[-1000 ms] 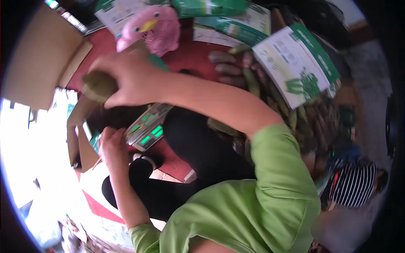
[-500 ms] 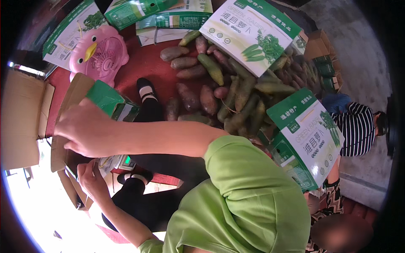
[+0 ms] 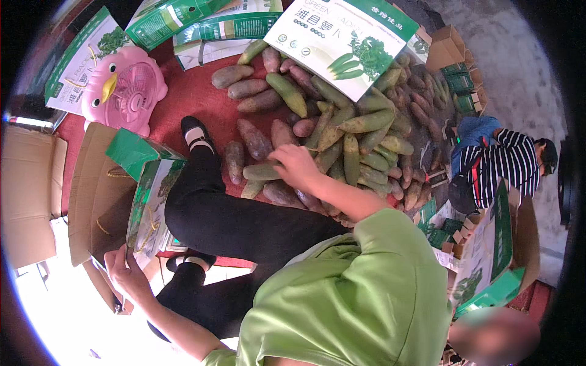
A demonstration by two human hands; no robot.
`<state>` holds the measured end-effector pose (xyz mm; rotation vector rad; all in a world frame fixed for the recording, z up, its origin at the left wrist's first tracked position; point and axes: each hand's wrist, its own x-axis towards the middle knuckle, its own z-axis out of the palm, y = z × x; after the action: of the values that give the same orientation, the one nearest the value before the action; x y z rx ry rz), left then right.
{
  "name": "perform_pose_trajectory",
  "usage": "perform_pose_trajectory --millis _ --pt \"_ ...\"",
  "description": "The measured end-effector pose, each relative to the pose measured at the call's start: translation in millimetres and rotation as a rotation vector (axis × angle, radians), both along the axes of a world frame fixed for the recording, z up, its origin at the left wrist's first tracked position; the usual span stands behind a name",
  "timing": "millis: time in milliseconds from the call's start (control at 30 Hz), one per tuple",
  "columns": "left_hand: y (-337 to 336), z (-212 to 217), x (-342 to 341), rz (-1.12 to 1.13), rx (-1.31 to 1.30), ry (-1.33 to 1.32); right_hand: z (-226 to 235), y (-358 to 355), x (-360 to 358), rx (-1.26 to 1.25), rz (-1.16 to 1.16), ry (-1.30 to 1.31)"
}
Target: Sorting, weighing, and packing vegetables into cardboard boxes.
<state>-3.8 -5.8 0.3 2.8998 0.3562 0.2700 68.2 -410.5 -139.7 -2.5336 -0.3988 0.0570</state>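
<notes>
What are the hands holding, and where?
The left hand holds the green box by its lower edge. The right hand rests on a green radish at its end; a closed grip cannot be told.

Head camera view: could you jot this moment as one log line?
right hand: on green radish in pile | left hand: steadying green box

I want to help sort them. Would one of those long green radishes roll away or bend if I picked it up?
Probably no bending: the green radishes look thick and solid, so likely stiff and fairly heavy. Their rounded sides could roll on the red mat, and pulling one may shift the heap. The right hand rests on one; the left hand steadies a green box.
</notes>
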Motion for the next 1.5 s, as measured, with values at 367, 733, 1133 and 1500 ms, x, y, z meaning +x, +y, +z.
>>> perform_pose_trajectory --millis 367,733,1133,1500 --pt "3 -3 0 -0.011 0.001 -0.015 2 -146 14 -0.75 -0.27 -0.077" --pt "0 -2 0 -0.026 0.004 -0.023 -8 -187 30 -1.025 -0.167 0.131" --pt "-7 7 1 0.052 0.008 -0.019 42 -149 31 -0.392 -0.44 -0.188" --pt "-8 5 -4 0.109 0.024 -0.008 193 4 78 0.713 -0.02 -0.202"
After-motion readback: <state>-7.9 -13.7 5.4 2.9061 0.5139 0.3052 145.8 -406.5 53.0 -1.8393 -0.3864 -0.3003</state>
